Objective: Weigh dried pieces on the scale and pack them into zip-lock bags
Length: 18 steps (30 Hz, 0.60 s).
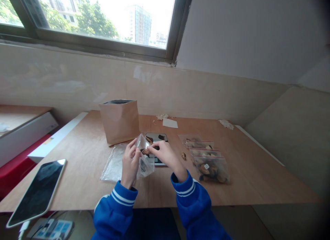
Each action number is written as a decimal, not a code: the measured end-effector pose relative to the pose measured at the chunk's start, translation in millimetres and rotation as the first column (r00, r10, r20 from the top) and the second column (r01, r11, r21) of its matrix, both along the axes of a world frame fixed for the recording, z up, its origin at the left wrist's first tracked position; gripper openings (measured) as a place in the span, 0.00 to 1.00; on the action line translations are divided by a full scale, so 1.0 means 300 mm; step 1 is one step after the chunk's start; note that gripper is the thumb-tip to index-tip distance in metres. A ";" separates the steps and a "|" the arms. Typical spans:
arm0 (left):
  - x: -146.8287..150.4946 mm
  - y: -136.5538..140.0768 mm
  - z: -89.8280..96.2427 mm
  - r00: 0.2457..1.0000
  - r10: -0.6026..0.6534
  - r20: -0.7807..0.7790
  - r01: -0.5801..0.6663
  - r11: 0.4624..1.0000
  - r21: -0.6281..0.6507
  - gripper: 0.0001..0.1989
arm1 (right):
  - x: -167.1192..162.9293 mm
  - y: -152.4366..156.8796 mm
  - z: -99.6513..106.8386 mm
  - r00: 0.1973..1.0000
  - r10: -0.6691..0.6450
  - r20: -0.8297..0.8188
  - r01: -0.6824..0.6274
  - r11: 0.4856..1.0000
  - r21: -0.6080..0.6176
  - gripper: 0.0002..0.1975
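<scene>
My left hand point(131, 162) is closed on a clear plastic bag point(146, 167), holding it up with its mouth spread. Between the fingertips of my right hand point(165, 153) is a dried brown slice point(145, 151), perhaps dried mushroom, at the bag's opening. Behind both hands sits a small digital scale point(161, 162), partly hidden by them, with a few dark dried pieces point(162, 137) on its plate. Flat on the table under my left hand lies a stack of clear bags point(112, 164). One loose dried piece point(184, 156) rests right of the scale.
Several filled zip bags point(211, 169) lie in a row at right. A brown paper bag point(120, 123) stands open behind my left hand. A tablet point(38, 190) overhangs the table's left front edge, cable attached. A white card point(170, 123) lies near the wall.
</scene>
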State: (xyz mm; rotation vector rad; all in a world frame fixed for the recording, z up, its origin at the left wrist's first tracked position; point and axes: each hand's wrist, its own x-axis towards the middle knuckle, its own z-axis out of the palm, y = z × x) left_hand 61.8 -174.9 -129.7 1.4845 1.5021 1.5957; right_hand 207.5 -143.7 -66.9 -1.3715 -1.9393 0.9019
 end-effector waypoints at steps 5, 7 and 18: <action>0.003 -0.001 0.002 0.998 -0.003 0.063 0.004 1.000 -0.021 0.18 | 0.015 -0.021 0.037 0.996 0.054 -0.065 -0.056 0.997 -0.044 0.11; 0.005 -0.003 0.000 0.996 -0.010 0.091 0.012 1.000 -0.014 0.18 | 0.025 -0.012 0.034 0.988 -0.009 -0.151 -0.007 0.994 -0.109 0.14; 0.032 -0.006 -0.056 0.918 -0.018 0.396 0.083 0.986 -0.147 0.16 | -0.045 -0.007 -0.007 0.960 -0.021 -0.280 0.007 0.999 -0.050 0.25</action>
